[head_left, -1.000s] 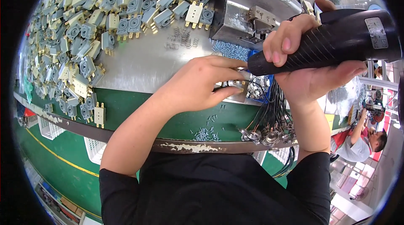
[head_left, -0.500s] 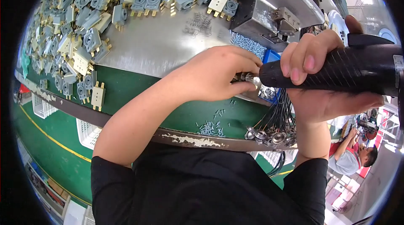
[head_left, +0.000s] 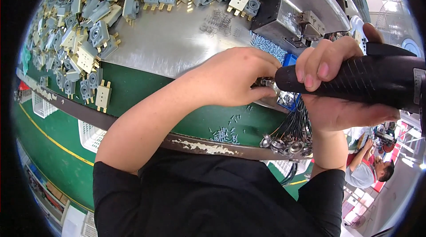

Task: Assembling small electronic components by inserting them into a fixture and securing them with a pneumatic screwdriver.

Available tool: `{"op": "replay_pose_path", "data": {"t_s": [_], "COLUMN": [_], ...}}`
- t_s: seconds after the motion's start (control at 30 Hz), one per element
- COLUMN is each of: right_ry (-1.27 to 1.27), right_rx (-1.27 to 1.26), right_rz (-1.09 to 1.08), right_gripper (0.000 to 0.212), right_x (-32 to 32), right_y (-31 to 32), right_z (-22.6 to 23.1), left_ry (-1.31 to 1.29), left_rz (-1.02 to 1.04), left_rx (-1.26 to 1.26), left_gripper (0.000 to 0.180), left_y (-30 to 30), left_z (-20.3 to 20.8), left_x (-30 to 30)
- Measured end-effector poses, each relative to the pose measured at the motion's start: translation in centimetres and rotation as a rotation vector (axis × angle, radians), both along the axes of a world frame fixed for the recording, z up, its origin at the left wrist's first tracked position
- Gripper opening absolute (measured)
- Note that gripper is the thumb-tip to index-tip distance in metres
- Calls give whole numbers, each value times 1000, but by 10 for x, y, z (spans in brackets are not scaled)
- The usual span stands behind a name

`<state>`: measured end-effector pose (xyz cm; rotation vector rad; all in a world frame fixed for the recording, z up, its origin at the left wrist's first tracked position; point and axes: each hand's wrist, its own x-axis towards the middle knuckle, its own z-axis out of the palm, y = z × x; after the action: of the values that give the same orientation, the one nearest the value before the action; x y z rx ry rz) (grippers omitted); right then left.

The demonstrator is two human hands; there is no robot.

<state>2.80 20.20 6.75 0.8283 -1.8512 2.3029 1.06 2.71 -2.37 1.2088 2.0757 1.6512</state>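
My right hand (head_left: 330, 113) is wrapped round a thick black powered screwdriver (head_left: 377, 78), which lies across the view with its blunt end pointing left. That end meets the fingertips of my left hand (head_left: 242, 75). Between the left thumb and fingers is a small shiny metal part (head_left: 266, 82), mostly hidden by the fingers and the tool. Just beyond the hands sits a blue tray (head_left: 289, 59), partly covered by the tool. Small silvery screws (head_left: 268, 47) are heaped beside it.
Grey and cream switch-like blocks (head_left: 97, 33) with brass prongs pile up at left. Springs (head_left: 217, 23) lie on a metal plate (head_left: 164, 37). Loose screws (head_left: 225, 135) and wired metal discs (head_left: 288, 145) rest near the edge. A metal fixture (head_left: 306, 11) stands behind; another person (head_left: 366, 168) is at right.
The view has shifted slightly, so the bench things appear a little further right. Both hands keep their holds, with the screwdriver's end still at the left fingertips.
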Motion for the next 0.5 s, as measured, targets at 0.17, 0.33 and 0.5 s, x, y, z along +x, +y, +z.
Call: {"op": "replay_pose_path", "data": {"t_s": [0.17,0.33,0.5], "right_ry": [151,185,148], "right_rx": [123,101,112], "right_rz": [85,164,159], "right_gripper": [115,109,108], "right_x": [-9,-12,-1], "right_y": [12,8,7], "right_z": [-6,-13,-10], "left_ry": [-6,19,-8], "left_rz": [24,35,37], "left_rx": [26,20,-18], "left_gripper": [27,26,26], "left_y": [3,-1,0], "left_z": [0,-5,0], "left_x": [1,2,3]}}
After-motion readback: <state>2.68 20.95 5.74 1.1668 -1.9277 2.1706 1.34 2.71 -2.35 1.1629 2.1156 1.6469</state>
